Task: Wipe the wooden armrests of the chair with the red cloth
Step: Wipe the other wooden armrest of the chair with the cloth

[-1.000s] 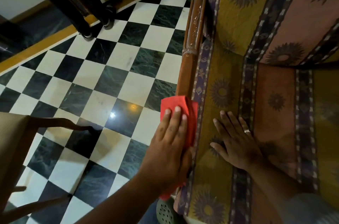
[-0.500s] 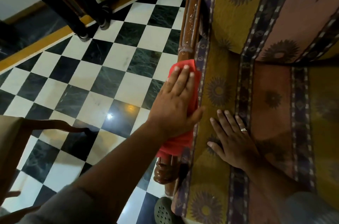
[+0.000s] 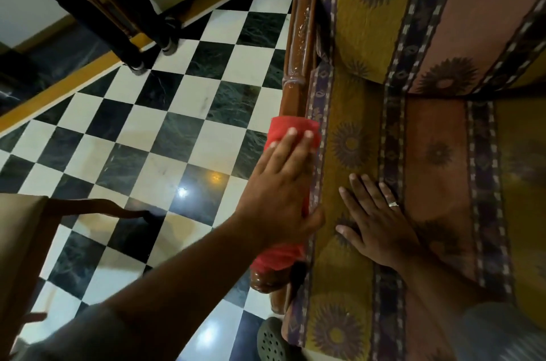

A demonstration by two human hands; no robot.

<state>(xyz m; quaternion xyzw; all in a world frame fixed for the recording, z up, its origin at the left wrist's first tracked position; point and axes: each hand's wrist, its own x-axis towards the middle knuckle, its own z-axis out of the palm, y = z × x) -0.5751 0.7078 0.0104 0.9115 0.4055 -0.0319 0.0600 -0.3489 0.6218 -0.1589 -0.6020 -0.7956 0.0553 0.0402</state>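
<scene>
Red cloth point(image 3: 291, 130) farther up armrest point(image 3: 298, 44) under flat left hand point(image 3: 277, 192); right hand point(image 3: 378, 222) flat on cushion point(image 3: 437, 154); checkered floor point(image 3: 177, 112).

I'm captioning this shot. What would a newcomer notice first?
The red cloth stands out, draped over the wooden armrest at centre under the left hand. Left of it spreads the black-and-white checkered floor; right of it, the right hand lies flat on the patterned seat.

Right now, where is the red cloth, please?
Head view, centre: the red cloth is draped over the wooden armrest under the left hand, beside the seat cushion.
</scene>
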